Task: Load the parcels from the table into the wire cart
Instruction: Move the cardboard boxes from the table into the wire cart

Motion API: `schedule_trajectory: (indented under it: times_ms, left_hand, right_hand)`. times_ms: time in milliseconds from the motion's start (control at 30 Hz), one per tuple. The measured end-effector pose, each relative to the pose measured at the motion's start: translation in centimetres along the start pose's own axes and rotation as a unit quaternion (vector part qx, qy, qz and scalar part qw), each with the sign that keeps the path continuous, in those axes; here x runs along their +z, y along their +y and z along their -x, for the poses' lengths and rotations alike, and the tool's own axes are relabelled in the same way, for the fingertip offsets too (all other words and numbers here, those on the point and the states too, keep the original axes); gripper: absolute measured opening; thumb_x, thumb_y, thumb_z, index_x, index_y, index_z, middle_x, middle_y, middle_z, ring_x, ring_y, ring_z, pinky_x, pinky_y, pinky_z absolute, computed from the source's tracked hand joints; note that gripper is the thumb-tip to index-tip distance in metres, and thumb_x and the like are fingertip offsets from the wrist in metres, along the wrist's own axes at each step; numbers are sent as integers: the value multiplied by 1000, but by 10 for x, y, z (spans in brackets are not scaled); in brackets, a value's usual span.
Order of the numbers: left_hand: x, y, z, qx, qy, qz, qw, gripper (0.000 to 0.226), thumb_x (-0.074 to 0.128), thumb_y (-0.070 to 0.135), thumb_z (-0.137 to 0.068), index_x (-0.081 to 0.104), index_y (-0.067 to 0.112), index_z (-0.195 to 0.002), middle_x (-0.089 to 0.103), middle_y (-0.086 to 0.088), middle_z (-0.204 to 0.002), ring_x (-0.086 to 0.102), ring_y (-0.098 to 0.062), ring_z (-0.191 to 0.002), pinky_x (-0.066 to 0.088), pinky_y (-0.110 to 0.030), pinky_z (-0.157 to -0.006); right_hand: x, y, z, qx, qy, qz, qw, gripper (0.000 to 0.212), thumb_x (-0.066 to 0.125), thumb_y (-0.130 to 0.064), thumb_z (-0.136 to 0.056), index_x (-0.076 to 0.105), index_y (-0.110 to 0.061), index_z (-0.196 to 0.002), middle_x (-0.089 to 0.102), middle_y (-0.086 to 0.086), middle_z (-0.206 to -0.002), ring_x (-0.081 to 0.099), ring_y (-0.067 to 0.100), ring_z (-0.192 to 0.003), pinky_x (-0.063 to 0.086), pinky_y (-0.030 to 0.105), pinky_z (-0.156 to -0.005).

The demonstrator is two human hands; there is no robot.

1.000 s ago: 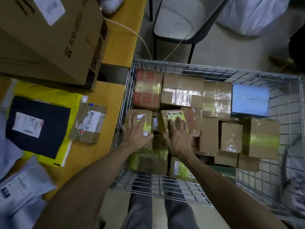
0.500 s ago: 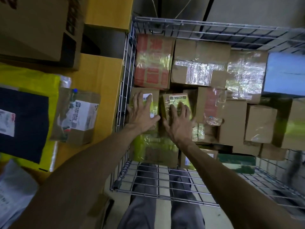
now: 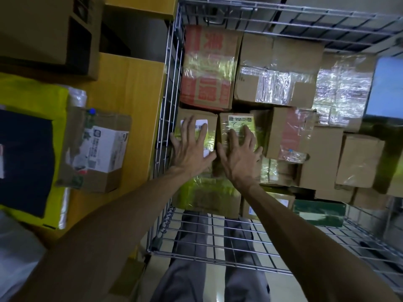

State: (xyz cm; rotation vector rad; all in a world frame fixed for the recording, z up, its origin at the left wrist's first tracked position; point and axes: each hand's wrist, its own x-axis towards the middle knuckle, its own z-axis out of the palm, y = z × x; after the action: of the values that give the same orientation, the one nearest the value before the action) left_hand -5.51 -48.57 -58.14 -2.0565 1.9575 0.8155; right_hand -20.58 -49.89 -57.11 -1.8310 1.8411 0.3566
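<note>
while the yellow wooden table [image 3: 135,88] at the left of the frame holds parcels not yet loaded, nothing there is being touched. a flat black parcel [image 3: 26,158] lies on a yellow plastic mailer [image 3: 32,90]. just right of it sits a small brown cardboard parcel with a white printed label [image 3: 96,149], and a large brown carton [image 3: 39,29] fills the upper left corner.

right of the table edge stands the silver wire cart [image 3: 169,94], its far part packed with boxes and its near floor bare grid. our left hand [image 3: 192,149] lies flat, fingers spread and holding nothing. it presses on a small brown box with a white barcode label [image 3: 210,117] just beside the cart's left wall. next to it our right hand [image 3: 239,153] is spread flat too, gripping nothing, on a small brown box with a yellow-green label [image 3: 237,120]. both boxes sit below a red-printed carton [image 3: 207,68] and a clear-taped brown carton [image 3: 277,68].

we judge we are seating these two. they seem to rest on yellow-taped parcels lower down, not on the cart floor, so uneven pressure could tip one toward the bare near side. the outer fingers [image 3: 175,139] of our left hand are close to the wires and could get pinched. further right the stack looks uneven, so a shove could shift its neighbours.
</note>
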Motion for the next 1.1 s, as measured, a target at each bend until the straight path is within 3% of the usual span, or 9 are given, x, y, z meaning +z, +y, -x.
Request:
schedule_trajectory:
  times_ms: [300,433,667,767,933,1100]
  left_hand:
    - [8,4,0,-56,-17,82,995,61,33,43,-105,8,28,-158,-20,-9,-163,-17,-26,-151,-7,-58,-117]
    - [6,0,4,-34,-44,58,997,60,29,40,-107,1,26,-158,-26,-10,-162,-22,-27,-150,-7,-58,-119]
    - [2,-8,21,32,-33,6,999,64,39,38,-104,9,22,-158,-20,-14,-163,-18,-28,-150,-8,-50,-122]
    - [9,-8,24,42,-38,-4,998,63,35,41,-105,4,31,-158,-22,-11,-162,-19,-25,-150,-12,-50,-121]
    - [29,-13,17,33,-5,-4,999,60,27,42,-106,0,30,-158,-21,-10,-163,-19,-24,-150,-14,-49,-120]
    - [38,-17,8,29,21,-20,999,57,19,46,-106,0,30,-158,-17,-8,-164,-17,-24,-151,-11,-51,-121]
  right_hand:
    - [3,4,14,-29,1,-40,999,63,34,-57,-100,31,-23,-153,6,11,-163,9,32,-149,12,63,-117]
    - [8,7,14,-35,-4,-50,998,65,36,-57,-99,29,-23,-154,4,10,-163,5,31,-149,7,60,-117]
    - [17,20,19,-85,-15,-18,996,73,25,-63,-98,13,-22,-158,-6,11,-164,-3,30,-150,8,56,-120]
    - [30,21,23,-102,3,-41,994,79,18,-66,-94,17,-19,-157,-3,14,-164,-4,29,-148,12,60,-117]
    - [35,17,24,-102,22,-69,992,81,18,-65,-91,22,-17,-156,1,16,-164,-3,28,-147,8,63,-116]
    - [46,23,17,-138,48,-76,986,71,29,-59,-97,34,-15,-151,12,16,-162,10,33,-147,14,67,-112]
